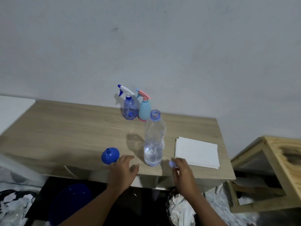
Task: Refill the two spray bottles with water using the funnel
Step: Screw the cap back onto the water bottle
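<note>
Two spray bottles stand upright at the back of the wooden table (pixel 65 128): a clear blue one (pixel 129 108) with a white and blue trigger head, and beside it a light blue one (pixel 144 110) with a pink head. An uncapped clear water bottle (pixel 154 141), about a third full, stands near the front edge. A blue funnel (pixel 110 155) lies wide end down to its left. My left hand (pixel 123 172) hovers open between the funnel and the water bottle. My right hand (pixel 182 170) pinches the bottle's small bluish cap (pixel 171 163) right of the bottle.
A stack of white paper sheets (pixel 197 152) lies on the table's right side. A wooden frame stand (pixel 268 168) sits to the right of the table. Below the front edge are a blue basin (pixel 70 204) and crumpled white bags (pixel 180 207).
</note>
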`<control>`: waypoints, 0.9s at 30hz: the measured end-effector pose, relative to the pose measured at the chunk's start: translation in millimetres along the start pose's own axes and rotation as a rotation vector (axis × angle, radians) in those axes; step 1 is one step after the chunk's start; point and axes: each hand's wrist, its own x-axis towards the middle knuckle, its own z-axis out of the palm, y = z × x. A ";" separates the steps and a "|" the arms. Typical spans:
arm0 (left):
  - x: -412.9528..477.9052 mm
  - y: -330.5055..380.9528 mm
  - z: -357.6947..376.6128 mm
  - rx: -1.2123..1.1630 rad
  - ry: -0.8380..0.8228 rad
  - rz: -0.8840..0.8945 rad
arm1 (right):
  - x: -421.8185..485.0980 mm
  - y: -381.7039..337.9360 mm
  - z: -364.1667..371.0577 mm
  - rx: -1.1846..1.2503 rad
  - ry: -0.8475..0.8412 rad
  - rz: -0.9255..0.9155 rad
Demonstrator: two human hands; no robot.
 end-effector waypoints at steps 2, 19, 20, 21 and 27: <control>10.9 29.1 -8.9 -0.147 0.003 0.039 | 24.6 -18.5 -27.6 0.084 0.117 0.003; 34.8 101.5 -57.2 -0.667 -0.108 0.064 | 121.0 -168.4 -100.0 0.165 -0.103 -0.424; 35.1 102.0 -58.5 -0.668 -0.108 0.060 | 122.0 -167.6 -99.0 0.160 -0.111 -0.422; 35.4 102.5 -59.2 -0.671 -0.108 0.053 | 122.3 -167.1 -98.1 0.166 -0.117 -0.416; 35.8 102.7 -57.7 -0.660 -0.091 0.030 | 121.7 -166.9 -89.5 0.286 -0.045 -0.365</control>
